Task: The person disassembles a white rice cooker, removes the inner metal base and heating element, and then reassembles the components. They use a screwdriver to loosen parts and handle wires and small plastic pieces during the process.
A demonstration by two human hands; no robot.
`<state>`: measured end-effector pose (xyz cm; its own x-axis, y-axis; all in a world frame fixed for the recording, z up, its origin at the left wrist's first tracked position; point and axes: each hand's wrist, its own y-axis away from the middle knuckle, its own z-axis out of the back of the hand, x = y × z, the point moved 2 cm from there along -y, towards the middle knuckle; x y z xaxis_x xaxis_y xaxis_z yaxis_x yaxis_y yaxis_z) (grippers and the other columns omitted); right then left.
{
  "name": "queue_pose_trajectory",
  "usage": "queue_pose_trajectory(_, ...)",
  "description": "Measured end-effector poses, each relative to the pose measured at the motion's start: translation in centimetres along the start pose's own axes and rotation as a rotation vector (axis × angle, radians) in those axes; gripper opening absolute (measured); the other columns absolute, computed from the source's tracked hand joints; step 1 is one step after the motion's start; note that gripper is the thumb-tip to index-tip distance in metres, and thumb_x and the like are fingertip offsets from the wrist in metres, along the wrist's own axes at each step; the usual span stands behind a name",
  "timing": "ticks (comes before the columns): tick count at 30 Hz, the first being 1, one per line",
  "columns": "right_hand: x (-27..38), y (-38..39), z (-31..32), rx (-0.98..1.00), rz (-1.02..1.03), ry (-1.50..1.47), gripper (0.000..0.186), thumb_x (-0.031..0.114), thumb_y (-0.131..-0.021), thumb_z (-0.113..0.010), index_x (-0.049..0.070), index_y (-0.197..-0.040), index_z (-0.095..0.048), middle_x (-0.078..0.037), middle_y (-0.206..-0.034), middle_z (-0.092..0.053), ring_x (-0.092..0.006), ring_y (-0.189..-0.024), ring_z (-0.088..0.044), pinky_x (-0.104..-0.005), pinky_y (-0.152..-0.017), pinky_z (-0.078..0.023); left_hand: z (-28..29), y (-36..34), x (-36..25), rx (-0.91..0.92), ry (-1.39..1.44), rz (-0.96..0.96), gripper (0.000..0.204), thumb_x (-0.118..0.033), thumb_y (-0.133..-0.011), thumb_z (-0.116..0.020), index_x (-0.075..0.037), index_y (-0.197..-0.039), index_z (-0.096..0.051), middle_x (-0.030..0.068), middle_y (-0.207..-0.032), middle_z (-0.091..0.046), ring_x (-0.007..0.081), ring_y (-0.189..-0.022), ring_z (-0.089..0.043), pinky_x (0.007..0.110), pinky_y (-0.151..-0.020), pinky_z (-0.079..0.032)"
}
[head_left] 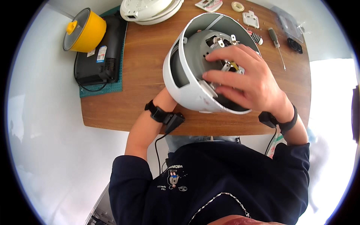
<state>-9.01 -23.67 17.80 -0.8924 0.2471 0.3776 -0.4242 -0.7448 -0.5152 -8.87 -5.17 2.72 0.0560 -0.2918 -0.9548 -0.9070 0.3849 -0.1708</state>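
Note:
A white appliance shell (pixel 173 80), most likely a rice cooker body, is tilted over the table in front of me. Inside it sits a grey metal dome (pixel 195 50) with metal terminals (pixel 221 42) and wiring around its middle. My right hand (pixel 251 77) reaches over the opening, fingers spread apart, the fingertips at or just above the dome; nothing shows in its grasp. My left hand (pixel 167 98) goes behind the shell's lower left side, where its fingers are hidden; it appears to support the shell.
At the left, a yellow pot (pixel 90 33) with a lid stands on a black appliance (pixel 99 63) over a green mat (pixel 117 83). A white round lid part (pixel 150 11) lies far back. On the right lie a screwdriver (pixel 275 41), a black part (pixel 294 45), a clear box (pixel 290 26) and a white bracket (pixel 250 19).

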Motion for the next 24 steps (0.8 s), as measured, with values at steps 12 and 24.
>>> queue_pose_trajectory(12, -3.4, -3.7, -2.6, -0.044, 0.025, 0.092, 0.018, 0.014, -0.088, -0.08, 0.013, -0.105, -0.077, -0.004, -0.093, -0.057, -0.0248, -0.089, -0.062, -0.0401, -0.079, -0.051, 0.8, -4.3, -0.4, -0.075, 0.088, -0.078, 0.051, -0.02, -0.101, -0.073, -0.006, -0.147, -0.056, 0.0066, -0.137, -0.065, 0.0171, -0.124, -0.063, 0.035, -0.104, -0.055)
queue_pose_trajectory(24, -3.3, -5.1, -4.5, -0.04, -0.039, 0.132, 0.013, 0.014, -0.091, -0.077, 0.01, -0.103, -0.077, -0.006, -0.092, -0.058, -0.0268, -0.09, -0.062, -0.0416, -0.08, -0.052, 3.6, -7.3, 0.7, -0.162, -0.098, 0.043, 0.045, -0.019, -0.103, -0.07, -0.006, -0.144, -0.059, 0.0056, -0.133, -0.067, 0.0159, -0.12, -0.065, 0.034, -0.101, -0.055)
